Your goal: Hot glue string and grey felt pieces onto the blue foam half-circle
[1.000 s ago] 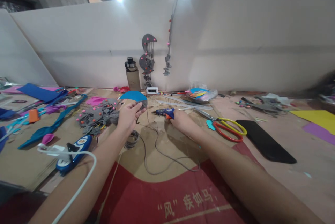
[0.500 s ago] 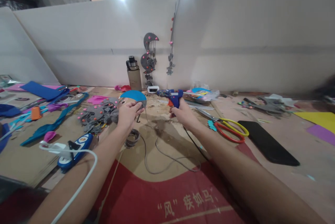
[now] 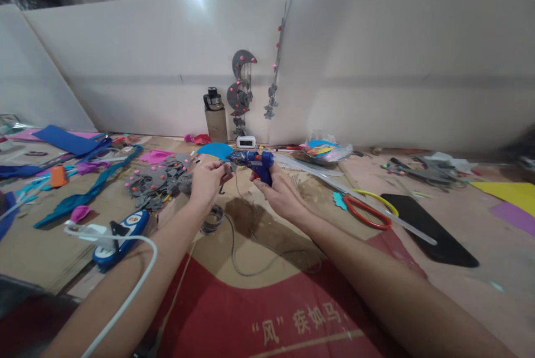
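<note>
Pinched in the fingertips of my left hand point(image 3: 204, 185) is a rounded felt piece point(image 3: 214, 150), blue along its upper part; its grey lower portion is mostly hidden by my fingers. A thin grey cord point(image 3: 233, 255) trails down close by and loops over the cardboard, beside a small coil of cord point(image 3: 213, 219). My right hand point(image 3: 281, 193) is wrapped around the handle of a blue hot glue gun point(image 3: 258, 164). Its nozzle points left, at the felt piece by my left fingertips; I cannot tell whether they touch. A long clear glue stick point(image 3: 412, 227) extends from its back.
Scissors point(image 3: 366, 214) with red and yellow handles lie right, beside a black phone point(image 3: 434, 238). Grey felt pieces with pink dots point(image 3: 156, 179) are heaped left. A blue-and-white power strip point(image 3: 125, 238) has a white cable. A bottle point(image 3: 215, 124) stands by the white partition.
My right hand has moved left with the glue gun, bringing the nozzle up to the felt piece. The long glue stick now crosses above the scissors and phone. My left hand has barely moved.
</note>
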### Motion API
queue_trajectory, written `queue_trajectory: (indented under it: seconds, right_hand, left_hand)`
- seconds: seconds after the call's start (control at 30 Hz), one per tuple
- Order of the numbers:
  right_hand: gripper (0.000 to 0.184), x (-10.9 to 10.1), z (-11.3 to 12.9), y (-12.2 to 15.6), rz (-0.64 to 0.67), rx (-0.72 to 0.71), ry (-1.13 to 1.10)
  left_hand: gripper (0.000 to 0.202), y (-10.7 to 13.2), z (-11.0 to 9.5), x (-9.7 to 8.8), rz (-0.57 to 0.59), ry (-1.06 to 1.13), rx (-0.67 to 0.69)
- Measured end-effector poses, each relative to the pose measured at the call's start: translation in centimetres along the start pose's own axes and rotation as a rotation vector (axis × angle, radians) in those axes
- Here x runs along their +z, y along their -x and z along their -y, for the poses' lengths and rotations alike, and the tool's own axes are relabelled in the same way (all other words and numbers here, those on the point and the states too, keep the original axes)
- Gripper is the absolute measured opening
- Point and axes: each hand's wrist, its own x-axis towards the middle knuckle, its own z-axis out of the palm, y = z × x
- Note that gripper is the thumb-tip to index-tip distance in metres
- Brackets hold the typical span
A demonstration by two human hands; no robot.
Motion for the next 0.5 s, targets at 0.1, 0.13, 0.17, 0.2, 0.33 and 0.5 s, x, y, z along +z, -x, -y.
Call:
queue_trajectory:
  seconds: [0.1,0.13,0.17,0.2,0.33,0.5]
  right_hand:
    - [0.013,0.09,0.21,0.01,-0.014,-0.014,0.034]
    - [0.013,0.13,0.22,0.01,-0.016,-0.015,0.036]
    - [0.013,0.16,0.2,0.02,-0.013,-0.014,0.04]
    - [0.012,0.18,0.17,0.02,-0.009,-0.01,0.047]
    - [0.012,0.21,0.01,0.04,0.005,0.016,0.085]
    - [0.012,0.34,-0.24,0.04,-0.006,-0.012,0.084]
  left_hand:
    - [0.028,0.07,0.02,0.01,0.0,-0.011,-0.001]
    - [0.028,0.11,-0.01,0.04,0.001,-0.012,0.0]
    - [0.027,0.16,-0.06,0.08,0.001,-0.012,0.002]
    - [0.027,0.22,-0.12,0.14,0.001,-0.011,0.003]
    - [0.025,0.45,-0.32,0.37,-0.008,-0.013,0.009]
    - [0.02,0.45,-0.26,0.34,0.008,-0.019,0.008]
